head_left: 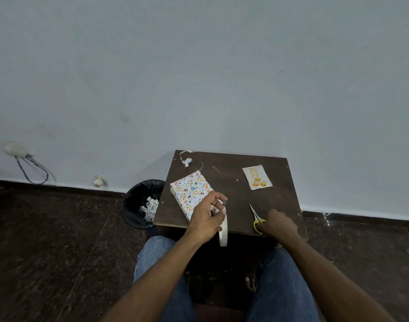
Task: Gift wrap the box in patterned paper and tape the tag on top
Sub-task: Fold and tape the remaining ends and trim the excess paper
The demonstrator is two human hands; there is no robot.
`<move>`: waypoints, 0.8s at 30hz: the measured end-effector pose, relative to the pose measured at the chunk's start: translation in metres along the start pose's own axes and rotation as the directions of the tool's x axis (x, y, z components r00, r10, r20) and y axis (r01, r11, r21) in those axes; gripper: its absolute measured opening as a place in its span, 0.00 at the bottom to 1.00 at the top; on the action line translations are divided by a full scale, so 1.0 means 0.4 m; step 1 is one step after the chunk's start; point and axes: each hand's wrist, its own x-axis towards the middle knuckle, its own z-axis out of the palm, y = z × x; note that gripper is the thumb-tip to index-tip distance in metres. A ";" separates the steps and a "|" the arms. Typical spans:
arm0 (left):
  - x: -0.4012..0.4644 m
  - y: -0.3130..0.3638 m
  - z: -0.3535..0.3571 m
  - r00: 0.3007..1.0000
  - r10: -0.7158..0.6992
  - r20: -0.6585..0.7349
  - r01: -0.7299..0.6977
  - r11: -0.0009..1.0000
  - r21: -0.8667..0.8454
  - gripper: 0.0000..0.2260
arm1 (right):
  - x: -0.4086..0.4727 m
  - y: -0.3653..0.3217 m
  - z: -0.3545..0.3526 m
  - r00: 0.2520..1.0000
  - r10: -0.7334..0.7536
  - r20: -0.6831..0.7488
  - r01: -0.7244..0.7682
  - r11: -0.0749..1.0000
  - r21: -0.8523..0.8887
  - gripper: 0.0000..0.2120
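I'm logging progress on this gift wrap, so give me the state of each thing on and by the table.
box: wrapped, flat on table
tag: loose, apart from box
tape roll: held by left hand
scissors: on table, handles under right hand
paper scrap: curled, far edge
bin: holding scraps

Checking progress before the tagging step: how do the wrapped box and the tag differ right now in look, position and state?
The wrapped box is a thick block in white paper with small multicoloured prints; the tag is a flat cream card with gold lettering and orange shapes. The wrapped box sits at the table's left side by the left hand; the tag lies apart at the far right, untouched. Both rest on the table.
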 end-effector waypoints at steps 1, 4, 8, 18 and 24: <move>-0.001 0.001 -0.002 1.000 0.005 0.004 -0.005 1.000 -0.001 0.16 | 0.002 0.003 -0.001 1.000 0.011 0.018 -0.011 0.999 0.037 0.16; 0.001 0.004 -0.006 1.000 0.009 0.019 -0.009 1.000 -0.004 0.16 | 0.003 0.002 -0.004 0.988 0.054 0.145 -0.107 0.914 0.391 0.16; 0.002 0.002 -0.007 0.999 -0.010 0.037 0.011 1.000 -0.013 0.16 | -0.021 0.002 0.005 0.966 -0.035 0.257 -0.153 0.722 0.674 0.08; 0.003 0.006 -0.015 0.998 -0.026 0.061 0.027 1.000 -0.009 0.16 | -0.040 0.039 -0.065 0.823 -0.525 0.218 0.299 0.725 0.620 0.06; -0.001 0.004 -0.017 0.998 -0.029 0.057 0.029 1.000 -0.011 0.15 | -0.040 0.043 -0.093 0.776 -0.574 0.262 0.425 0.783 0.455 0.06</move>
